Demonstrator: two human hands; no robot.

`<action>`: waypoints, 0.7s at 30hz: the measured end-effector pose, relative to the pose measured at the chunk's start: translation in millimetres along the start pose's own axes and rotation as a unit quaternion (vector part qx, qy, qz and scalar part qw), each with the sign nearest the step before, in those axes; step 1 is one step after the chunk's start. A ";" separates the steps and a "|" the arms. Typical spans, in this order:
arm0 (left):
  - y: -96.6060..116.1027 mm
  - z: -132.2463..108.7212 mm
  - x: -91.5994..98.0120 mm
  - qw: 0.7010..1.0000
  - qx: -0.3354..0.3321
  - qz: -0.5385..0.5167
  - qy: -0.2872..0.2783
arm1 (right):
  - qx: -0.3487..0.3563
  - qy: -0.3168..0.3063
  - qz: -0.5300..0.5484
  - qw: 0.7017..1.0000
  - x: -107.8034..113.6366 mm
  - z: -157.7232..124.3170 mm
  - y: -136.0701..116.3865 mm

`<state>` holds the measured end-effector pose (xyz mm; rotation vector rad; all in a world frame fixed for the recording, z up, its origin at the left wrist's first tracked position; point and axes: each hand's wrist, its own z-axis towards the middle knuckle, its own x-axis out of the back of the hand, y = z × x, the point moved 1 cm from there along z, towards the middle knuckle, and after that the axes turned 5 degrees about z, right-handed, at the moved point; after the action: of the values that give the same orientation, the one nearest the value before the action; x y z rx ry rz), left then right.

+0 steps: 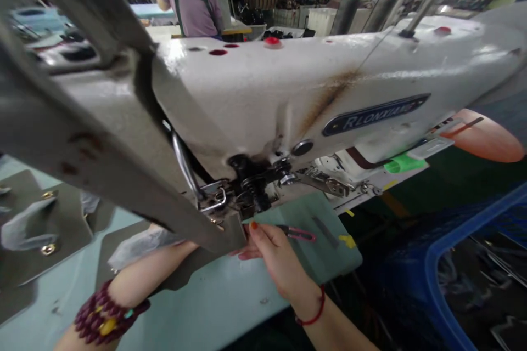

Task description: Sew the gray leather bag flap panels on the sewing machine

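Observation:
A white industrial sewing machine (230, 93) with a "RLONXIANG" plate fills the middle of the view. My left hand (187, 249) reaches behind the machine's slanted grey bar (135, 175), which hides its fingers. Beneath that forearm lies a dark grey-brown panel (185, 271) with a clear plastic wrap (140, 247) on it. My right hand (274, 258) is by the needle area, thumb and fingers drawn together at the edge of the machine's metal plate (233, 233); whatever they pinch is hidden. Pink-and-black handled snips (300, 233) lie just beyond that hand.
More dark panels (45, 236) with plastic-wrapped metal fittings lie at left on the pale green table (214, 307). At right stands a blue plastic crate (436, 285) holding dark pieces. Thread cones (346, 13) stand behind the machine. A person in a purple top (193, 5) stands farther back.

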<state>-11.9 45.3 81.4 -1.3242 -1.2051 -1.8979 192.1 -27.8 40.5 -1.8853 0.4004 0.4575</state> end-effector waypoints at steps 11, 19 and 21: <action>13.1 7.6 9.7 0.999 0.014 -0.011 -0.035 | 0.107 -0.030 -0.168 0.979 -0.8 3.5 -2.2; 22.8 10.4 14.0 0.993 -0.030 0.081 -0.076 | 0.118 0.020 -0.167 0.979 -4.4 6.7 6.1; 24.3 12.1 15.7 0.991 -0.045 0.106 -0.065 | 0.112 0.021 -0.163 0.980 -6.2 5.7 5.1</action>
<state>7.1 45.8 106.2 -1.5794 -1.0053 -1.7545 183.5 -23.9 37.6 -1.7018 0.1563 0.1445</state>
